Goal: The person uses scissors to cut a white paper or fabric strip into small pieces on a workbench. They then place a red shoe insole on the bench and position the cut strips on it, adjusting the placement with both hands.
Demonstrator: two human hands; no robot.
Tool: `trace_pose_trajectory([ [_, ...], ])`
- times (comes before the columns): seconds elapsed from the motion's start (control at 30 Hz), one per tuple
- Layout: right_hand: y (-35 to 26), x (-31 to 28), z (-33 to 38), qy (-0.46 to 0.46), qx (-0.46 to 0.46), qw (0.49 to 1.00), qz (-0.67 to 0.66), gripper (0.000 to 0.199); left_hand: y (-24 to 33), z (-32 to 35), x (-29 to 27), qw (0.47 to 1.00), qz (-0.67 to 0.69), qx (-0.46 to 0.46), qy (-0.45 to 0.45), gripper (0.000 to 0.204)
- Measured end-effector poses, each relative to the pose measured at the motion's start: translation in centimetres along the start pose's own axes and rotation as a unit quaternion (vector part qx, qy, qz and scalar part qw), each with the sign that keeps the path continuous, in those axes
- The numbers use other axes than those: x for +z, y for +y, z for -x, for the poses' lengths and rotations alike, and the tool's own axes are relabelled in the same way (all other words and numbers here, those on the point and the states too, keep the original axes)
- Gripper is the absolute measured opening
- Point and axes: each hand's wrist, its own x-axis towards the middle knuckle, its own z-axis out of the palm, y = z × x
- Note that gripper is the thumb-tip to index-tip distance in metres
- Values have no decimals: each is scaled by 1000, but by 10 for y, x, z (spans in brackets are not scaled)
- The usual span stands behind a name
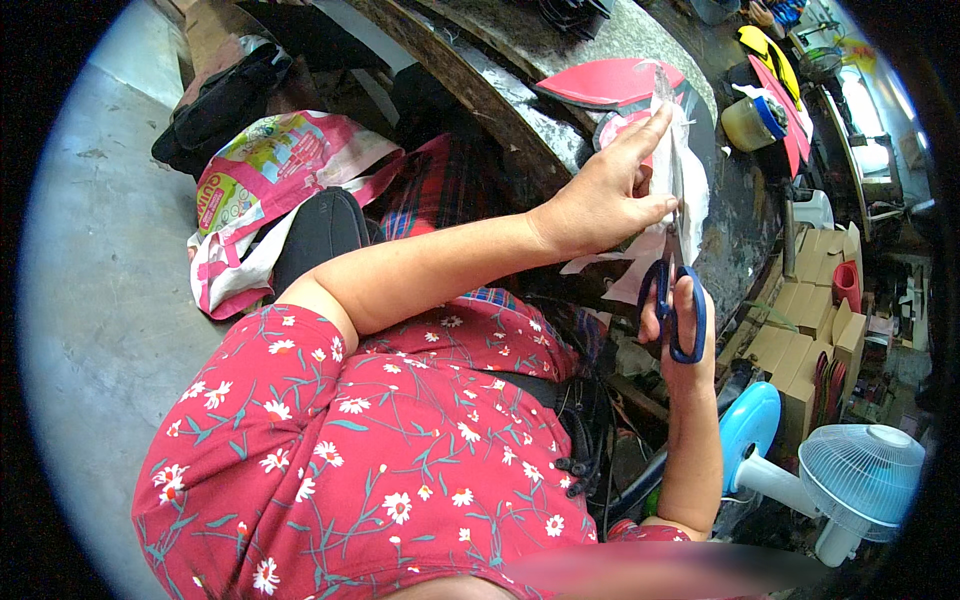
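Left approach: blocked, as the left forearm (440, 275) slants across from the near left to the white sheet (695, 190).
Over the sheet: tight; the left hand (605, 195) covers its left side, and the blades of the scissors (672, 250) point to the far side.
Near side: taken by the right hand (690, 330) in the scissor handles.
Far side: red pieces (610, 82) lie just past the left fingers.
Right side: a bare strip of dark worktop (740, 215) gives room to pass beside the sheet.
Far right: a blue-rimmed tub (755, 125) stands in the way.
Beyond the worktop, right: cardboard boxes (800, 305); nearer, a fan (860, 475).
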Motion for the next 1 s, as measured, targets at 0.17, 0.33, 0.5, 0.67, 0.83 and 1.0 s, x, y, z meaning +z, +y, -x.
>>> trace_pose_trajectory([
  [0.17,-4,-2,0,6,-10,1000,19,58,3,1,-1,999,39,-26,5,93],
  [0.33,-7,-1,-13,29,-19,999,34,55,1,3,0,997,56,-37,-24,94],
  [0.5,-11,-4,-16,11,-11,999,49,50,-2,5,-2,998,37,-51,-29,93],
  [0.67,-9,0,-17,23,-20,999,36,48,0,6,-2,998,21,-52,-28,93],
  [0.83,-9,-6,-29,34,-16,999,39,47,4,11,-4,995,-23,-87,-48,93],
  [1.0,-7,-14,-30,27,4,999,41,44,7,12,-12,997,-37,-60,-30,86],
])
